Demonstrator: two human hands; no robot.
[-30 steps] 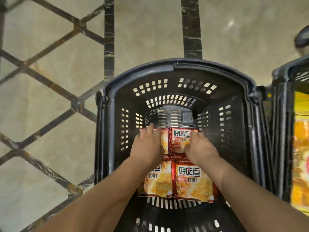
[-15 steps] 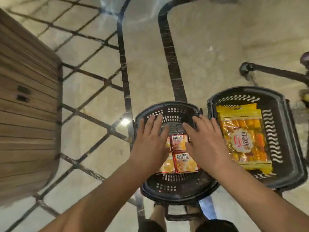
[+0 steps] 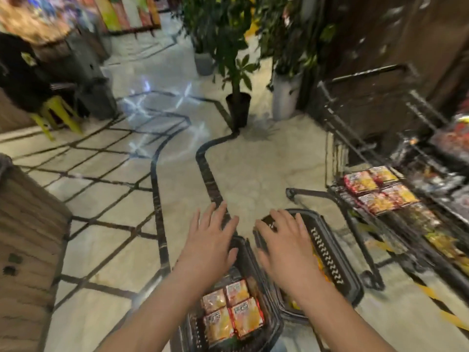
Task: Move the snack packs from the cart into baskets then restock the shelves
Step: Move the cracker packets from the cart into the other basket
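Two dark plastic baskets stand on the floor below me. The left basket [image 3: 272, 323] holds several red-and-orange snack packs [image 3: 232, 311] laid flat. The right basket [image 3: 340, 270] holds a yellow pack, mostly hidden behind my right arm. My left hand [image 3: 210, 240] hovers above the left basket with fingers spread and holds nothing. My right hand [image 3: 284, 240] hovers over the right basket, also flat and empty. More red-and-yellow snack packs [image 3: 378, 189] lie on the wire cart [image 3: 355, 199] at the right.
A wooden counter [image 3: 25, 237] stands at the left. A potted tree [image 3: 237, 107] and a white planter [image 3: 285, 97] stand ahead on the marble floor. A yellow stool [image 3: 54, 115] and a seated person are at the far left. Shelves with goods line the right side.
My hands have lifted off the snack packs in the left basket and risen. The view has tilted up from the baskets to the shop floor and the cart.
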